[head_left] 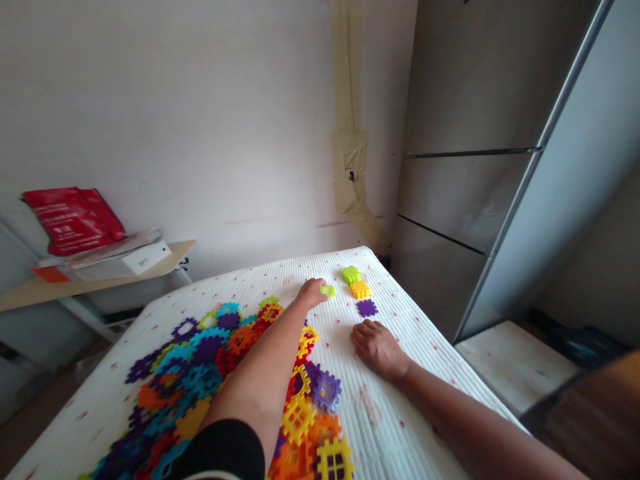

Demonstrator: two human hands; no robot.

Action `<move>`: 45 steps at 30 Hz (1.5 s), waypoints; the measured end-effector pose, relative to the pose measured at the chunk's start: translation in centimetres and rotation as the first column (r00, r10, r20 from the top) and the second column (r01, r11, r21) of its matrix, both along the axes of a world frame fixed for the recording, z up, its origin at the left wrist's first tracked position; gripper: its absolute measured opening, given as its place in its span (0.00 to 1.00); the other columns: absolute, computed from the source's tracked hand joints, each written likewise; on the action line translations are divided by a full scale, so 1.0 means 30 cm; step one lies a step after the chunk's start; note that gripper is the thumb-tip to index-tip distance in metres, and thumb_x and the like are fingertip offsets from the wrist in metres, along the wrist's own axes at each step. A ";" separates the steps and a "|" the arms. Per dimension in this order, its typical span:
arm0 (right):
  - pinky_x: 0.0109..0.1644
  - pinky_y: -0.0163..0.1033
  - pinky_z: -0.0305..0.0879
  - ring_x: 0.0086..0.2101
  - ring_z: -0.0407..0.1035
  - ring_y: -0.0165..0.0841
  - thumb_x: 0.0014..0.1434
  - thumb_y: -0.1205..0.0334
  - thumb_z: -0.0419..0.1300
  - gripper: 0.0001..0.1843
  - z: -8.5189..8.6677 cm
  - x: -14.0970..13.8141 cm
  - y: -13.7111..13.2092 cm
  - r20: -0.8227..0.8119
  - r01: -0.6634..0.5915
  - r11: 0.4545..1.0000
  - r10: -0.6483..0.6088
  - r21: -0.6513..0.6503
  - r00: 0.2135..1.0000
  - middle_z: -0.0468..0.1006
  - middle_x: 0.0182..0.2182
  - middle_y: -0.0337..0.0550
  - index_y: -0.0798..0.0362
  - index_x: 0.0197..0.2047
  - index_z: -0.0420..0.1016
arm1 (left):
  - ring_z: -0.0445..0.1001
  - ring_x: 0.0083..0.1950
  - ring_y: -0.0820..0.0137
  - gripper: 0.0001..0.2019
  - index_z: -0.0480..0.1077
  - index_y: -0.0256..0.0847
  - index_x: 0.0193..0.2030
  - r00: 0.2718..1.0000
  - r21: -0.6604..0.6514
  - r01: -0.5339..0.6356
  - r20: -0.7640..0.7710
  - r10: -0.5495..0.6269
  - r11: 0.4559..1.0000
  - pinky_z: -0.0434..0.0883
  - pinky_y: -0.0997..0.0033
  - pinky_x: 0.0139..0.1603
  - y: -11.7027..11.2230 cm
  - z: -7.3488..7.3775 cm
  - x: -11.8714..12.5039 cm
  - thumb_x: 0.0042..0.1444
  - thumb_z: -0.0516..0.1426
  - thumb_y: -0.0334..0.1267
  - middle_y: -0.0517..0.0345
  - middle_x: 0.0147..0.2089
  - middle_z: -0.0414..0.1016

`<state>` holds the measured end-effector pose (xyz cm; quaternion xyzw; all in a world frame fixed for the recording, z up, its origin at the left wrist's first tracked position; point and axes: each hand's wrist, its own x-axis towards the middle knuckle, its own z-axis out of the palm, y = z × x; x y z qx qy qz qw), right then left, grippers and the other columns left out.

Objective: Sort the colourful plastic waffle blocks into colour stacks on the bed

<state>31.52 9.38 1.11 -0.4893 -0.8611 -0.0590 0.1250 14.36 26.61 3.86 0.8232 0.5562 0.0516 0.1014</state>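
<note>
My left hand (pixel 313 293) reaches out over the far part of the table and pinches a lime green interlocking plastic piece (pixel 329 291) with notched edges. Just right of it, in a short row, lie a lime green stack of pieces (pixel 351 274), a yellow square piece (pixel 361 289) and a purple square piece (pixel 367 307). My right hand (pixel 379 348) rests palm down on the cloth below the purple piece, fingers loosely bent, with nothing visible in it. Under and beside my left forearm spreads a large pile of mixed coloured pieces (pixel 205 350), partly hidden by the arm.
A white quilted cloth with red dots (pixel 415 333) covers the table. Behind stands a wall with a taped socket (pixel 351 175). A grey refrigerator (pixel 450 187) rises at the right. On a shelf (pixel 185 251) at the left sit red packages (pixel 75 220) and a white box (pixel 145 257).
</note>
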 end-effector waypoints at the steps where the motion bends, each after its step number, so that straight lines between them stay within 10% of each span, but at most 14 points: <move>1: 0.38 0.38 0.51 0.35 0.62 0.33 0.61 0.67 0.52 0.07 0.000 -0.001 0.000 0.000 0.005 1.000 -0.005 -0.003 1.000 0.72 0.33 0.43 0.54 0.32 0.68 | 0.71 0.49 0.65 0.16 0.66 0.39 0.52 1.000 0.016 -0.030 0.009 0.030 0.999 0.71 0.57 0.48 0.001 -0.008 0.013 0.59 0.55 0.42 0.50 0.52 0.69; 10: 0.38 0.40 0.51 0.35 0.62 0.33 0.62 0.65 0.52 0.08 0.011 -0.007 -0.006 0.016 0.024 1.000 -0.024 0.002 1.000 0.73 0.33 0.42 0.54 0.31 0.68 | 0.71 0.51 0.67 0.19 0.67 0.45 0.51 0.973 0.096 -0.219 0.094 0.210 0.971 0.67 0.72 0.49 0.014 -0.066 0.112 0.52 0.59 0.43 0.52 0.50 0.70; 25: 0.38 0.38 0.52 0.35 0.61 0.33 0.60 0.68 0.53 0.06 0.001 -0.004 -0.006 -0.025 0.024 1.000 -0.024 -0.010 0.999 0.72 0.33 0.42 0.54 0.31 0.68 | 0.71 0.50 0.64 0.18 0.64 0.39 0.55 0.969 -0.003 -0.216 0.120 0.215 0.976 0.71 0.56 0.48 0.011 -0.030 0.118 0.59 0.55 0.42 0.50 0.54 0.68; 37: 0.40 0.38 0.53 0.35 0.62 0.33 0.62 0.69 0.49 0.10 0.004 -0.006 -0.004 -0.035 0.007 1.000 -0.007 0.000 0.999 0.72 0.33 0.43 0.54 0.31 0.68 | 0.71 0.50 0.64 0.17 0.66 0.39 0.52 0.869 -0.084 -0.493 -0.081 0.488 0.866 0.71 0.58 0.47 -0.019 0.087 -0.421 0.58 0.56 0.42 0.51 0.52 0.69; 45: 0.39 0.38 0.54 0.36 0.62 0.33 0.60 0.70 0.51 0.09 0.012 -0.008 -0.010 -0.036 0.024 1.000 -0.024 -0.008 0.999 0.72 0.33 0.42 0.54 0.30 0.69 | 0.71 0.50 0.64 0.17 0.66 0.40 0.52 0.861 -0.121 -0.509 -0.085 0.502 0.852 0.71 0.59 0.47 -0.003 0.029 -0.470 0.58 0.56 0.41 0.51 0.52 0.69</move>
